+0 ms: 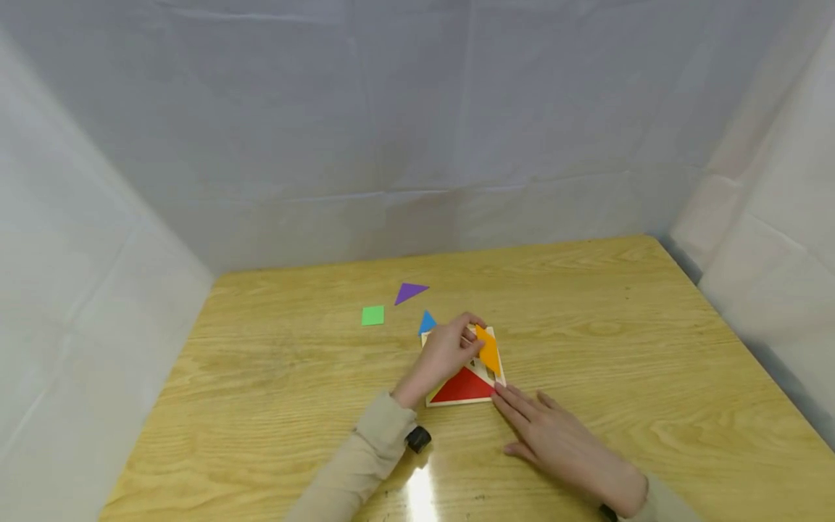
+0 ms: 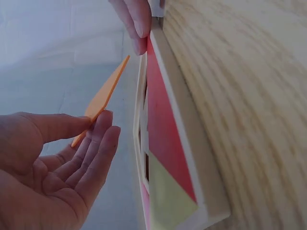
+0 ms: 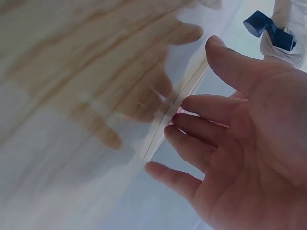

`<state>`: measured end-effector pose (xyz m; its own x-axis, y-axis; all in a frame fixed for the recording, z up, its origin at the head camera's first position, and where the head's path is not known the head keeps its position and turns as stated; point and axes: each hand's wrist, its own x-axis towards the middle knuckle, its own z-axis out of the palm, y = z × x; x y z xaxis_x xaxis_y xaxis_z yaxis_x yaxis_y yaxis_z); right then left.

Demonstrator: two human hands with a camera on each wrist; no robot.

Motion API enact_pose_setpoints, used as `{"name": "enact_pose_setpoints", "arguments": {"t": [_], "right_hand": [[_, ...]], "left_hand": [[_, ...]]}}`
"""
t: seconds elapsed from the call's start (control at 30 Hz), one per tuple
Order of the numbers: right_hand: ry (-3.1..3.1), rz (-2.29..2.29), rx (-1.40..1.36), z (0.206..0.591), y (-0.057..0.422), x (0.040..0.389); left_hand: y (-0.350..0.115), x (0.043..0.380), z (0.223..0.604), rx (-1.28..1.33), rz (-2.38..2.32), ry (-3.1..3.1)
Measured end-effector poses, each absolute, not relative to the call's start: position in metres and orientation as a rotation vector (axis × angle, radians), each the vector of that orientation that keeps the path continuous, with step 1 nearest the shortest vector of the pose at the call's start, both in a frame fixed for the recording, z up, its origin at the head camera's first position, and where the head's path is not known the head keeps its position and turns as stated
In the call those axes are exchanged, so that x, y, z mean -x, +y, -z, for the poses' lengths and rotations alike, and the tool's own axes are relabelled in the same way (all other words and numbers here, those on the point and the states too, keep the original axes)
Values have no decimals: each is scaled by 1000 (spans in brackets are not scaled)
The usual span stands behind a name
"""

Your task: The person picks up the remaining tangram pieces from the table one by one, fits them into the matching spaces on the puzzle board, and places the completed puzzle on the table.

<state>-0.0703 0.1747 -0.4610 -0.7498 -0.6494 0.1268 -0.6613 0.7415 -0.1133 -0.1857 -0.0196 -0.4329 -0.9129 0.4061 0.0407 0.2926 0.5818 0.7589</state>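
My left hand (image 1: pixel 450 351) pinches an orange parallelogram tangram piece (image 1: pixel 488 352) between thumb and fingers, tilted over the right side of a pale wooden puzzle tray (image 1: pixel 457 404). In the left wrist view the orange piece (image 2: pixel 101 98) stands off the tray on edge. A large red triangle (image 1: pixel 464 387) lies in the tray's near part, with a yellow piece (image 2: pixel 169 194) beside it and a bit of pink at the tray's far edge. My right hand (image 1: pixel 554 438) lies with fairly straight fingers, its fingertips at the tray's near right corner. The left hand hides part of the tray.
Beyond the tray a blue triangle (image 1: pixel 427 322) lies close to its far left corner. Farther out on the wooden table (image 1: pixel 274 406) are a green square (image 1: pixel 372 315) and a purple triangle (image 1: pixel 409 292). Pale sheets (image 1: pixel 417 130) hang behind and at both sides.
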Motion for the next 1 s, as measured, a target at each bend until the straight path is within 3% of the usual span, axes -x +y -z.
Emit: {"name": "enact_pose_setpoints", "arguments": {"t": [1.0], "right_hand": [[-2777,-160,-1148,465,176,69]], "left_hand": [[-14,182,446,-563,-1029,2721]]}}
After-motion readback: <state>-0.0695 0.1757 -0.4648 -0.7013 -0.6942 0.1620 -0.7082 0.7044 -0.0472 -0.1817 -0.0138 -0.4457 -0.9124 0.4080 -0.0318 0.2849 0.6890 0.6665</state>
